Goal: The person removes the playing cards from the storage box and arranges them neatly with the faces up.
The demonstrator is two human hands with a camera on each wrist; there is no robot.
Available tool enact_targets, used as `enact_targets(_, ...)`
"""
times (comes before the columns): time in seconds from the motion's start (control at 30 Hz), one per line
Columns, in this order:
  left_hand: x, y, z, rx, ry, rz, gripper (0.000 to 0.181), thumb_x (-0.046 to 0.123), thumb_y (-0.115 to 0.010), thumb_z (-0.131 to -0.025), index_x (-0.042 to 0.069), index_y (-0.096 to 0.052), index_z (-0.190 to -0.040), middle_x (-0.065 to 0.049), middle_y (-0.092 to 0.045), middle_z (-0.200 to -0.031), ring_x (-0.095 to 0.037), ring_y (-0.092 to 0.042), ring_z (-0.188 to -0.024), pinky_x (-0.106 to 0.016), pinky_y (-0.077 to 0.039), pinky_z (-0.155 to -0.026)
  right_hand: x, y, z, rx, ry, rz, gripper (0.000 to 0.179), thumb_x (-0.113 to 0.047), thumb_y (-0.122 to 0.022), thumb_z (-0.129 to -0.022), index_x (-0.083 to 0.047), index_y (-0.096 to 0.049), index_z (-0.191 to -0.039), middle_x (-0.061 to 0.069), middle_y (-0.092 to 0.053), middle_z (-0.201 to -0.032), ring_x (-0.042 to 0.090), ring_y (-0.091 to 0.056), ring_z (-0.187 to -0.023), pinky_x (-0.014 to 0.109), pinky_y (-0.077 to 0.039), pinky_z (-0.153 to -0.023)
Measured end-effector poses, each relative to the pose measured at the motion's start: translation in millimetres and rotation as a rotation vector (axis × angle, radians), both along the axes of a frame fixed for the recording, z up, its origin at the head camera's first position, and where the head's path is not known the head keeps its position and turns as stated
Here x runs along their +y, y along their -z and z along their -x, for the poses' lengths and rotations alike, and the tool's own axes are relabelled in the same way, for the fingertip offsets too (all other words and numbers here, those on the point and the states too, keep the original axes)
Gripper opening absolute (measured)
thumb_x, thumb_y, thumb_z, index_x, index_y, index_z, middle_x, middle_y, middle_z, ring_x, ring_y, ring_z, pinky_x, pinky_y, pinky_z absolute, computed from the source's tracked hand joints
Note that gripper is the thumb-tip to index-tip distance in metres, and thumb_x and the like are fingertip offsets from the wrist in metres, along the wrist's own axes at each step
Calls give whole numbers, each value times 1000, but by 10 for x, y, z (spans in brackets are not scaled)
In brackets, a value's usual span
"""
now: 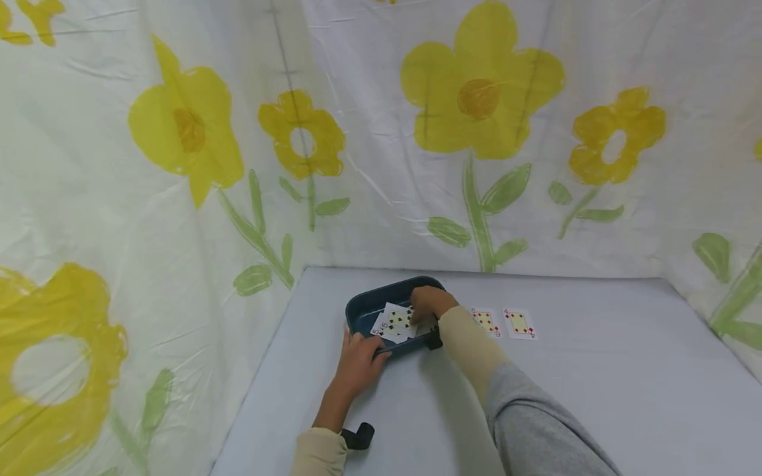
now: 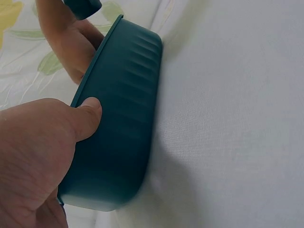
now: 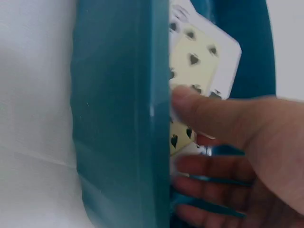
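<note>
A dark teal plastic tray (image 1: 364, 305) stands on the white table, with several spade playing cards (image 1: 395, 322) overlapping face up inside it. My left hand (image 1: 358, 360) grips the near left corner of the tray; its thumb (image 2: 91, 114) presses the outer wall. Inside the right part of the tray is my right hand (image 1: 431, 302). In the right wrist view, its thumb (image 3: 199, 105) lies over the face of a spade card (image 3: 194, 59), the index finger partly behind it, pinching the card. The other fingertips are hidden by the tray wall.
Two diamond cards, one (image 1: 488, 322) beside my right sleeve and another (image 1: 520, 324) farther right, lie face up on the table (image 1: 595, 370). A flowered curtain (image 1: 369, 218) hangs behind and to the sides. A black wrist device (image 1: 360, 436) sits at my left wrist.
</note>
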State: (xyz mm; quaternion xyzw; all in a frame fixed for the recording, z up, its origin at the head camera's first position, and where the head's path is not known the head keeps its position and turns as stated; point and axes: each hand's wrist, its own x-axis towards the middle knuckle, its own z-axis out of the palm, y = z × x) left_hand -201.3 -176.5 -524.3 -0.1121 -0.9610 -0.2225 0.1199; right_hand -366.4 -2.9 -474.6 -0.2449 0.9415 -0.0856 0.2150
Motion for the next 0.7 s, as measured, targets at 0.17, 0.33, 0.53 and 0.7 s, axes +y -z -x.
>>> enact_targets(0.17,-12,21,10,16,7,-4,11,22,-72,-93,17,-64,-88,2,-70,-86,-18,-48,-83,-67,-17,-112,95,3,80,-117,-74,69,12,-18,-66,-96,-7,-70,-96,1,-59,-87,14,-50,-74,30,-43,-69)
enact_targets(0.33,-8,31,10,19,12,-7,10,22,-72,-93,16,-65,-88,2,-70,-85,-18,-47,-82,-68,-17,-112,227,27,89,-174,-71,226,6,-9,-66,-96,-5,-70,-97,2,-61,-89,13,-55,-75,28,-48,-70)
enact_targets(0.53,-1,38,1,17,-4,-9,12,22,-73,-93,17,-63,-87,3,-69,-82,-17,-46,-81,-67,-17,-112,355,27,72,-246,1,402,13,1,-64,-93,-1,-65,-105,7,-65,-95,17,-64,-77,30,-54,-70)
enact_targets(0.7,5,36,5,24,-3,-24,13,21,-73,-92,17,-62,-86,3,-68,-81,-17,-46,-81,-67,-17,-113,466,-4,141,-404,96,523,20,2,-62,-94,2,-59,-114,13,-65,-100,21,-69,-80,35,-58,-71)
